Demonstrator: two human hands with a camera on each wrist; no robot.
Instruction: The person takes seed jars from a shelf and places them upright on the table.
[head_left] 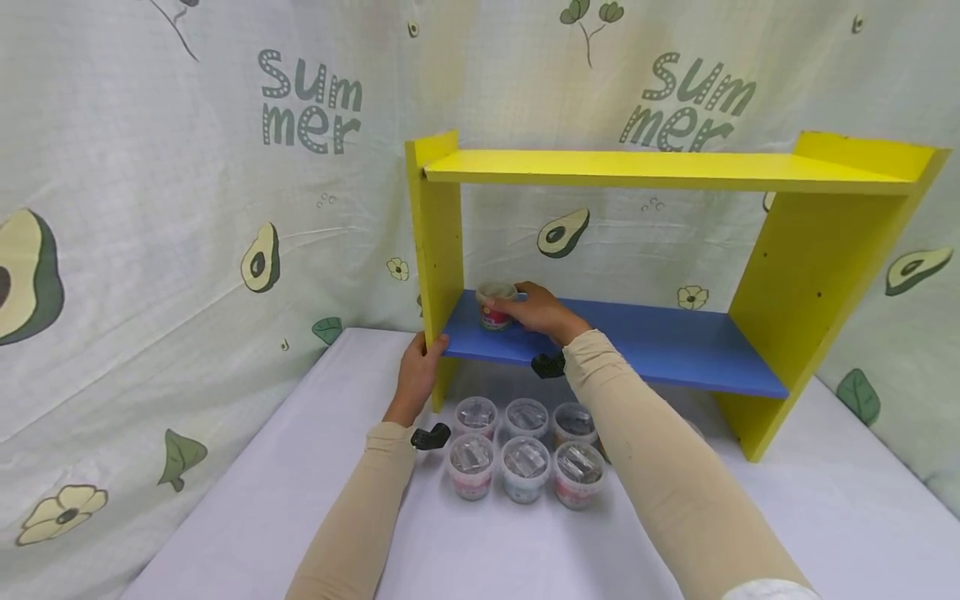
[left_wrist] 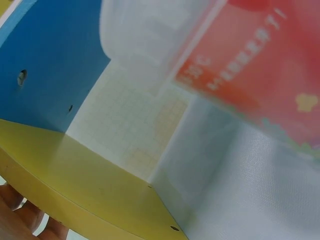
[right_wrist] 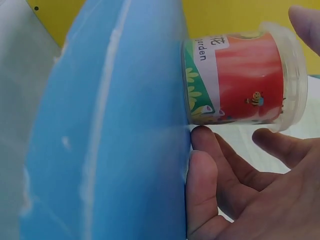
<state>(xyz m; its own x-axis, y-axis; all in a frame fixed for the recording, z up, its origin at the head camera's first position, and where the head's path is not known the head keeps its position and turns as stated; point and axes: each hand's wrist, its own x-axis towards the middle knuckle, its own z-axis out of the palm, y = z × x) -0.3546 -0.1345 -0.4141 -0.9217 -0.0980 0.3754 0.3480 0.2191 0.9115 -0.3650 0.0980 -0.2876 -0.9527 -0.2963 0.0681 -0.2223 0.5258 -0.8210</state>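
A small clear tub [head_left: 491, 317] with a red printed label stands upright at the left end of the blue shelf board [head_left: 660, 337]. My right hand [head_left: 542, 312] is right beside it. In the right wrist view the fingers [right_wrist: 227, 185] spread loosely next to the tub's wall, and the thumb [right_wrist: 306, 27] stands off its lid. Lower down, my left hand [head_left: 417, 371] grips the front edge of the yellow side panel [head_left: 437, 250]; its fingers [left_wrist: 32, 217] show behind that panel in the left wrist view.
Below the board, several similar tubs [head_left: 525, 469] stand in rows on the white tablecloth [head_left: 315, 467]. A yellow top board [head_left: 622, 167] and a right side panel [head_left: 810, 275] frame the shelf. A patterned cloth [head_left: 187, 167] hangs behind.
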